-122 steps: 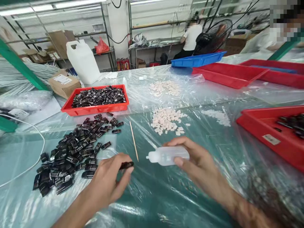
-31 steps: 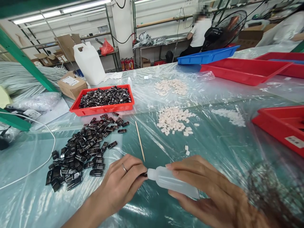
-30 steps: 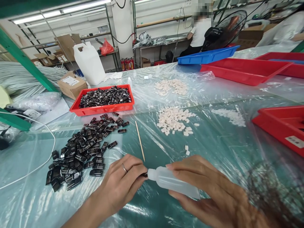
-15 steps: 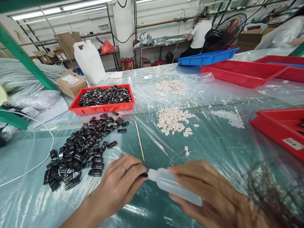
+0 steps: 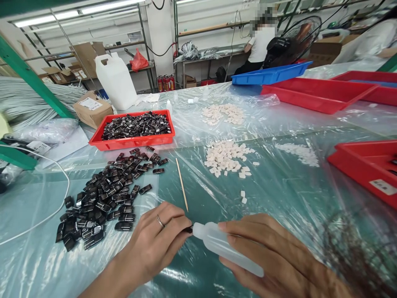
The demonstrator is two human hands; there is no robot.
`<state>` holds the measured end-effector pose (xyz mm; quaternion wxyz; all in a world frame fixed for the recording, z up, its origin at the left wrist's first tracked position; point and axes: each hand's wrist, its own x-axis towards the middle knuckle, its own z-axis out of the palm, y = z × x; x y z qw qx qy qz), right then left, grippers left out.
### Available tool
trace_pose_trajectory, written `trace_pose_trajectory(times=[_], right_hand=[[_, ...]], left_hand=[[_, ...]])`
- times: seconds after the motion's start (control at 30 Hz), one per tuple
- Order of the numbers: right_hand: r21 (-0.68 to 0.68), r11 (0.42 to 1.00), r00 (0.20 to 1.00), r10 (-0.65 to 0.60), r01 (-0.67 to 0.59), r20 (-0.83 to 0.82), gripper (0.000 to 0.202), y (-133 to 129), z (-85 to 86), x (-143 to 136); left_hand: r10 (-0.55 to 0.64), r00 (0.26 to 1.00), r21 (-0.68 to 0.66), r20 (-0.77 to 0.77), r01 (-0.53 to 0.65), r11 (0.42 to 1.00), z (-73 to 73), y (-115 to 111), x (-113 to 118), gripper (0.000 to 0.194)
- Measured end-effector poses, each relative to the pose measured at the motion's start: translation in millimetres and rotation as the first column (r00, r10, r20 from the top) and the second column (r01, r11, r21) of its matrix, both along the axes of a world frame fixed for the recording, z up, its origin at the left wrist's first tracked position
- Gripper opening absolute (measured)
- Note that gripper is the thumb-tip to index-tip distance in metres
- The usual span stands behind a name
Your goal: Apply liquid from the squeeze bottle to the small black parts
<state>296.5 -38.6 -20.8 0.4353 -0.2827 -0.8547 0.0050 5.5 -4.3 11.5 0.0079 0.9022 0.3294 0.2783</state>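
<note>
The right hand is wrapped around a small squeeze bottle, fingers curled over its top and thumb under it, so the grip is closed firmly on the body. The bottle is translucent white plastic, soft-looking and slightly frosted, with a rounded shoulder narrowing to a short neck and a nozzle at its left end; it lies nearly level, tilted a little so the nozzle end sits higher, low in the middle of the view and just above the plastic-covered table. The left hand, with a ring on one finger, is pinched shut on a small black piece, glossy and mostly hidden between the fingertips; only a dark sliver shows. The bottle's nozzle touches or sits right against that piece; which of the two cannot be told. Just left of the left hand spreads a loose pile of black pieces, small oblong shiny shells with pale highlights, lying in all directions on the clear sheet. Beyond the pile stands a red tray filled with more of the same dark parts. A thin wooden stick lies on the sheet between the pile and a heap of small white pieces, with two stray white bits nearer the hands. Farther back are a white jerrycan, a cardboard box and a blue tray, and a person in a white top sits at a bench in the background.
</note>
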Motion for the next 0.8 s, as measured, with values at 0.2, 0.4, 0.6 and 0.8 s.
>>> trace_pose_trajectory(times=[0.2, 0.4, 0.6, 0.8], right_hand=[[-0.033, 0.999, 0.999, 0.041, -0.042, -0.016, 0.062, 4, 13.4, -4], [-0.158, 0.982, 0.990, 0.085, -0.103, -0.114, 0.067, 8, 7.2, -3], [-0.457, 0.870, 0.836, -0.107, -0.182, -0.537, 0.035, 28, 4.9, -1], [-0.762, 0.535, 0.757, -0.306, -0.366, -0.578, 0.042, 64, -5.1, -4]], left_hand=[[-0.028, 1.000, 0.024, -0.002, 0.028, 0.999, -0.8, 2, -1, 0.012], [-0.028, 0.999, -0.007, 0.016, 0.028, 1.000, 0.0, 1, 0, 0.011], [-0.011, 0.994, 0.068, 0.105, 0.004, 0.998, -6.6, 3, 1, 0.010], [0.029, 0.988, 0.016, 0.154, -0.032, 0.999, -7.0, 3, 1, 0.009]])
